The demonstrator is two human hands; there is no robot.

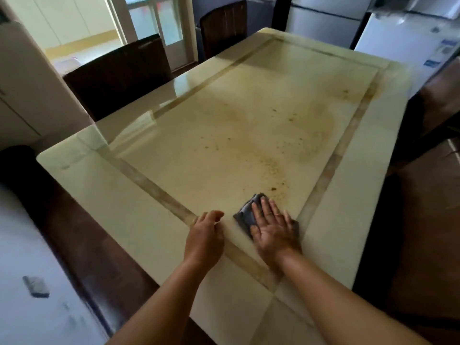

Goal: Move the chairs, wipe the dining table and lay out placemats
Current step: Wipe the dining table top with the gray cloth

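The right hand (272,230) presses a grey cloth (246,214) flat with straight fingers; the left hand (205,235) rests relaxed, grasping nothing. Brown stains (273,170) cover most of the bench (139,215), so wiping looks barely begun, and no placemats are laid.

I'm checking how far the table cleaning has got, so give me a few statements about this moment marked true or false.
1. The right hand presses flat on a grey cloth. True.
2. The left hand holds a spray bottle. False: it holds nothing and rests by the table's inlaid strip.
3. Brown stains show on the table beyond the cloth. True.
4. Placemats are laid out on the table. False: none are in view.
5. Two dark chairs, one nearer and one farther, stand along the table's left side. True.
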